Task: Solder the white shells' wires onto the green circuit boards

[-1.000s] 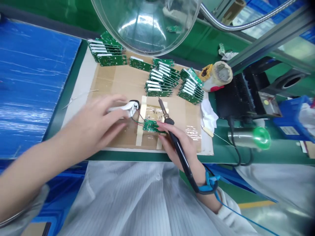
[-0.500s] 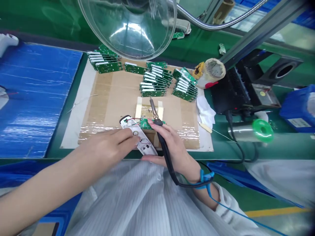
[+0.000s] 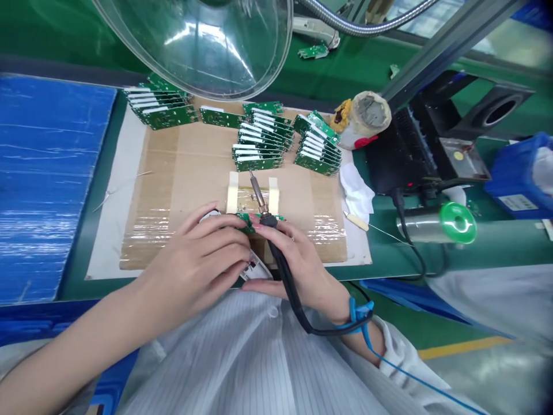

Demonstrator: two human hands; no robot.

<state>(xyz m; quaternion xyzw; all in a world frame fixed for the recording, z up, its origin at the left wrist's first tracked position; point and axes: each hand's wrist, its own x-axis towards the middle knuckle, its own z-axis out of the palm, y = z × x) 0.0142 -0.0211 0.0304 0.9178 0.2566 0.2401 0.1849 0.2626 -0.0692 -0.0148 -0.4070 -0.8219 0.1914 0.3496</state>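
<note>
My left hand [image 3: 201, 253] is closed over a white plastic housing [image 3: 256, 271] and covers most of it. Only the housing's lower end and a bit of its top show. In my right hand [image 3: 305, 265] is a soldering iron [image 3: 260, 199], its tip pointing away from me over the cardboard. The right thumb lies against the housing's lower end. A green circuit board [image 3: 246, 223] sits at the fingertips of both hands, partly hidden. Just beyond it is a small fixture with cream side strips [image 3: 232, 195].
Several rows of green circuit boards [image 3: 259, 164] stand on the cardboard [image 3: 194, 161]. A clear magnifier lens [image 3: 207, 57] hangs above. To the right are a white cloth [image 3: 356, 187], a cream-handled tool [image 3: 357, 222], a solder spool [image 3: 458, 223] and a black soldering station [image 3: 404, 155].
My left hand has spread farther over the housing, hiding its inside and the thin wires. The right hand keeps the iron in about the same pose. The whole view has shifted slightly.
</note>
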